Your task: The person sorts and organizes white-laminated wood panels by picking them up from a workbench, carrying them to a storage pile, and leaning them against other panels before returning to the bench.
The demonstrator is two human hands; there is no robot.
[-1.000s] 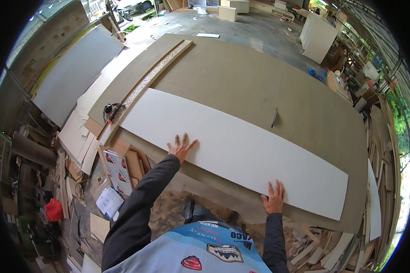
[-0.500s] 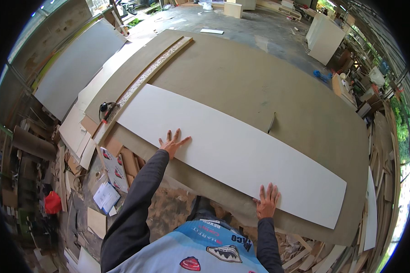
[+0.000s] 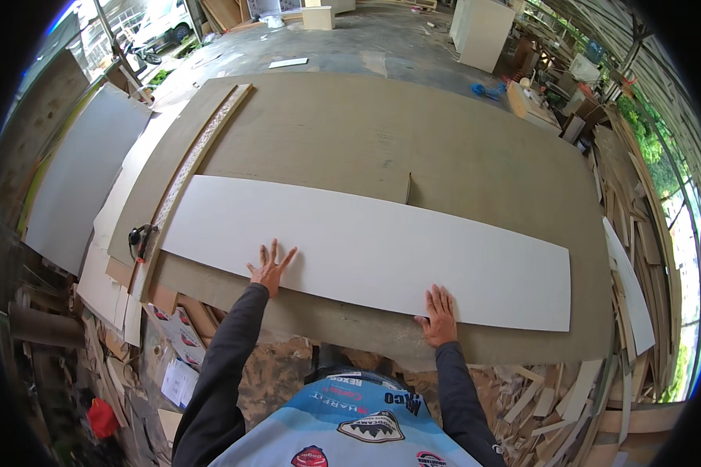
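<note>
A long white panel (image 3: 350, 245) lies flat on a large brown tabletop (image 3: 491, 156), its left end against a wooden guide strip (image 3: 188, 177). My left hand (image 3: 268, 268) rests on the panel's near edge left of the middle, fingers spread. Farther right, my right hand (image 3: 439, 317) lies flat over the same edge, its fingers stretched out on the white face. Neither hand grips anything. Just beyond the panel's far edge, a thin dark blade-like piece (image 3: 409, 189) stands up from the tabletop. By the near end of the strip sits a black-and-red tool (image 3: 140, 240).
White sheets (image 3: 86, 183) lean at the left. Offcuts and long boards (image 3: 639, 257) are piled along the right, with more scraps below the table. A pale cabinet (image 3: 483, 35) stands on the floor beyond. A red item (image 3: 102, 419) lies lower left.
The whole view has turned and shifted, so the table sits more level in it. Both hands stay on the panel's near edge, and the panel still meets the strip.
</note>
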